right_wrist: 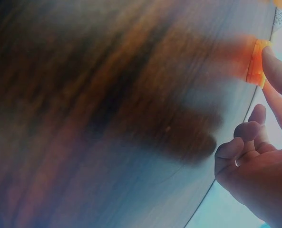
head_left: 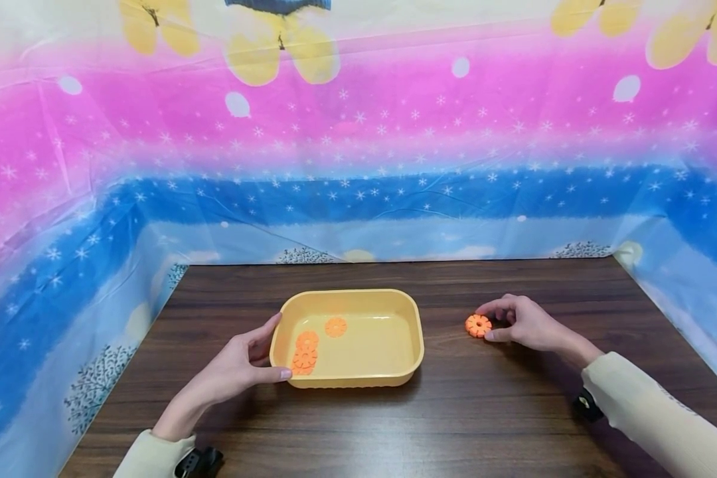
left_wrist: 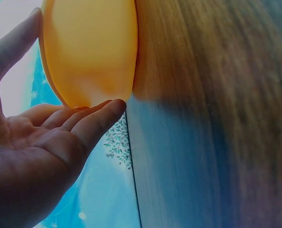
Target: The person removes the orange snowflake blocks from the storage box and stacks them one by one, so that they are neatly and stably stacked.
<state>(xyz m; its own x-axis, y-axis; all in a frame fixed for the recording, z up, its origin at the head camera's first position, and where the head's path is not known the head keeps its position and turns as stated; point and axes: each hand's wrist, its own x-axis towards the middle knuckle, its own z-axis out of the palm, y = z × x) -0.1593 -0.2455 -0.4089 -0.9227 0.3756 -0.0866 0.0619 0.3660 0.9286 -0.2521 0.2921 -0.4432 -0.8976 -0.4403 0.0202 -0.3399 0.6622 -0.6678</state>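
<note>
The orange notched disc (head_left: 471, 326) is pinched in my right hand (head_left: 527, 324), toward the tabletop's (head_left: 358, 438) far right corner; so shallow a hold could slip. My left hand (head_left: 234, 364) grips the yellow tray's (head_left: 370, 345) left end; tilting could slide the discs inside (head_left: 306, 358). Whether mine is stacked, I can't tell.
</note>
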